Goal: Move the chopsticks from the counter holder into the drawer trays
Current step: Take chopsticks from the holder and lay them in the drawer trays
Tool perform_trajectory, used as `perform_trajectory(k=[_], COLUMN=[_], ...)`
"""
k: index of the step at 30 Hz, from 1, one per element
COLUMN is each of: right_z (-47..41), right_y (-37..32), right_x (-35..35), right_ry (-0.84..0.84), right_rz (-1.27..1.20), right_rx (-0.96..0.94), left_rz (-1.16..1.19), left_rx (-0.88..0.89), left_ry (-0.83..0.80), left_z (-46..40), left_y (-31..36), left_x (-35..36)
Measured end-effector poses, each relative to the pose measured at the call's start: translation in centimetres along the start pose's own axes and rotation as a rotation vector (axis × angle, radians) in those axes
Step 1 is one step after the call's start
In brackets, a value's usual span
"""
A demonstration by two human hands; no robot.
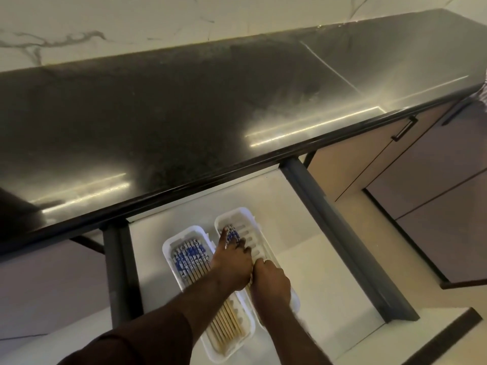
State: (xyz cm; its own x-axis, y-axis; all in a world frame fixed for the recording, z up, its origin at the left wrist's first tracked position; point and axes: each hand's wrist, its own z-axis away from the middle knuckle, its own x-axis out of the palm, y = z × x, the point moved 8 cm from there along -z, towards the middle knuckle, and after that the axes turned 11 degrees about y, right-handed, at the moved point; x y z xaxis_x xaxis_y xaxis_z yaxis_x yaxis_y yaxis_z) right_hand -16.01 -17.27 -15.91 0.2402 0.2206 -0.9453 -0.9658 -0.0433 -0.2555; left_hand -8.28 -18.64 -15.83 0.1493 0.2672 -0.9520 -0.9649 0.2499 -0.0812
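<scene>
Two white slotted trays lie side by side in the open drawer (326, 272). The left tray (168, 248) holds several wooden chopsticks (192, 259) with blue-and-white patterned tops. In the right tray (237, 216) a small bunch of the same chopsticks (233, 233) lies under my hands. My left hand (232, 262) presses on that bunch with fingers spread over the patterned ends. My right hand (271, 280) rests beside it on the lower part of the bunch, fingers curled. No counter holder is in view.
A dark polished countertop (184, 114) overhangs the drawer's back. Dark grey drawer sides (342, 233) run left and right. Brown cabinet fronts with a black handle (404, 129) stand to the right. White drawer floor lies right of the trays.
</scene>
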Motion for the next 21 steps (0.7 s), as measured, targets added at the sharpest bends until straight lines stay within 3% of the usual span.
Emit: perform_trajectory(k=[6, 11, 18, 21], right_z=[0.6, 0.0, -0.1, 1.9], right_y=[-0.3, -2.7, -12.7, -19.0], right_x=[-1.0, -7.2, -22.1, -28.0], right_ry=[-0.002, 0.088, 0.365, 0.538], right_rz=[-0.01, -0.027, -0.104, -0.129], right_rx=[-0.012, -0.032, -0.134, -0.236], left_rz=[0.038, 0.123, 0.334, 0.426], left_rx=[-0.005, -0.024, -0.2, -0.273], left_ry=[0.068, 0.156, 0.502, 0.721], left_z=[0.0, 1.2, 6.3, 11.4], left_y=[-0.4, -2.5, -12.1, -17.9], left_x=[-0.5, -6.2, -22.2, -28.6])
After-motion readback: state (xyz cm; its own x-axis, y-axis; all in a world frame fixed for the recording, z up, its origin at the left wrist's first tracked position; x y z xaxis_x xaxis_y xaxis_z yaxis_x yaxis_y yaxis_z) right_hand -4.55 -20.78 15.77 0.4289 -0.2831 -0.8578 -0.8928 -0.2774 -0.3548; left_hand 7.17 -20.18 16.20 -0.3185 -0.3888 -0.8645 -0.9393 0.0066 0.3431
